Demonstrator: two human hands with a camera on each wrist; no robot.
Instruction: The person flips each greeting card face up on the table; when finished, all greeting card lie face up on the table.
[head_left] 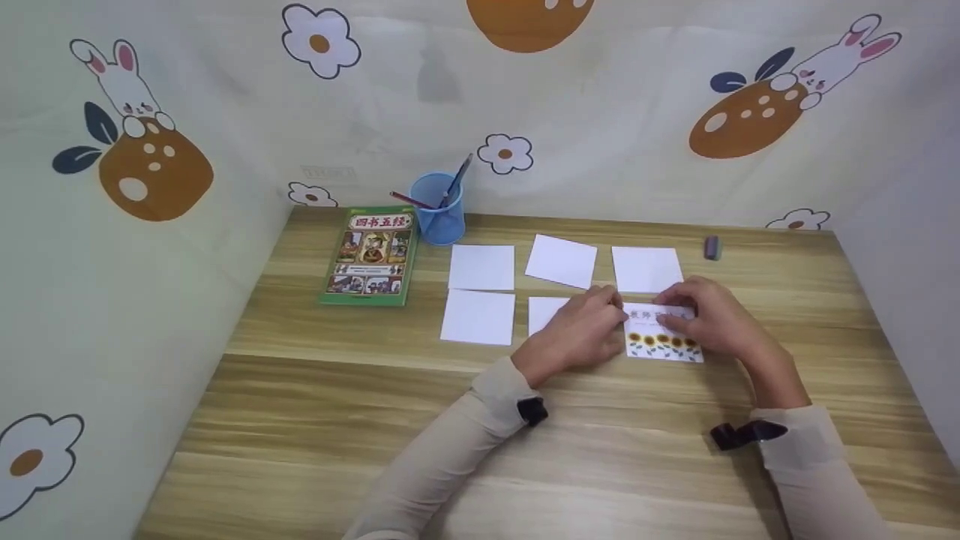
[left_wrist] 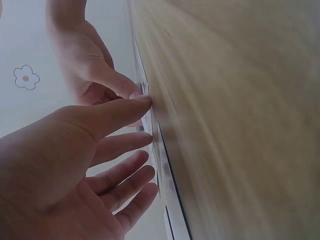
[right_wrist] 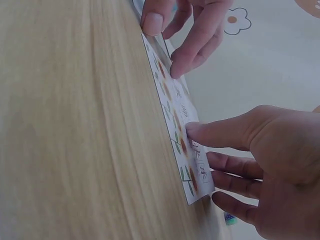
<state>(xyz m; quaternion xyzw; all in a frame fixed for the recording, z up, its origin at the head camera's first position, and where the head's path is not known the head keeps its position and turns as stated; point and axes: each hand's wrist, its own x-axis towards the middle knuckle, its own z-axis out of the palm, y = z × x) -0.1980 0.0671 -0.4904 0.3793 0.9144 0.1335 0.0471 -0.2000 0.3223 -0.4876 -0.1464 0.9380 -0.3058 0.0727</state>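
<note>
A white card with a row of sunflowers and dark Chinese writing (head_left: 660,346) lies at the right end of the near row of cards. My right hand (head_left: 716,319) pinches its right side, thumb on the printed face and fingers at the far edge. At the card's left edge, my left hand (head_left: 577,330) touches it with loosely extended fingertips; the left wrist view shows these fingers (left_wrist: 132,187) spread apart. Partly under the left hand is a blank white card (head_left: 543,310). Behind the sunflower card lies another blank card (head_left: 646,268), close to the right fingertips.
More blank cards stand to the left, including a tilted card (head_left: 561,261) and a near-row card (head_left: 478,318). Further left are a green-bordered book (head_left: 370,256) and a blue pen cup (head_left: 441,221). A small dark object (head_left: 712,247) lies at the back right. Patterned walls enclose the wooden table (head_left: 315,420).
</note>
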